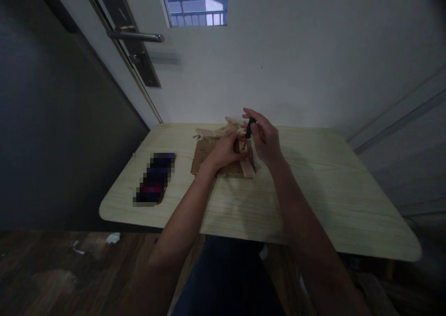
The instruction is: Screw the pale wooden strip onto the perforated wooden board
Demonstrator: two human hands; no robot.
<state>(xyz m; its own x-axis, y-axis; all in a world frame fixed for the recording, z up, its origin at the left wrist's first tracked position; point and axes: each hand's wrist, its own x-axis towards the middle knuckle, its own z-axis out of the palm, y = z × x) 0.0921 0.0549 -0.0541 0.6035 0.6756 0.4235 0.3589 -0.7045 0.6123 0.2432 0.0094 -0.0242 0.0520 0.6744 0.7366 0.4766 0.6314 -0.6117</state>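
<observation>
A brown board point(200, 154) dotted with small holes lies flat on the table, with a pale wooden strip point(247, 169) across its right end. My left hand point(224, 153) rests over the board, its thumb and fingers closed about the strip. In my right hand point(268, 141) is a screwdriver point(250, 128) with a black handle, tilted, its shaft pointing down at the strip between the left thumb and forefinger. Whether a screw sits under the tip is too small to tell. Loose pale wood pieces point(213, 133) lie just behind the board.
A phone-like dark object point(155, 179), blurred by pixelation, lies at the left of the light wooden table point(324, 190). Behind the table's far edge stands a white door point(296, 51) with a metal handle point(135, 36). White scraps point(113, 238) lie on the floor.
</observation>
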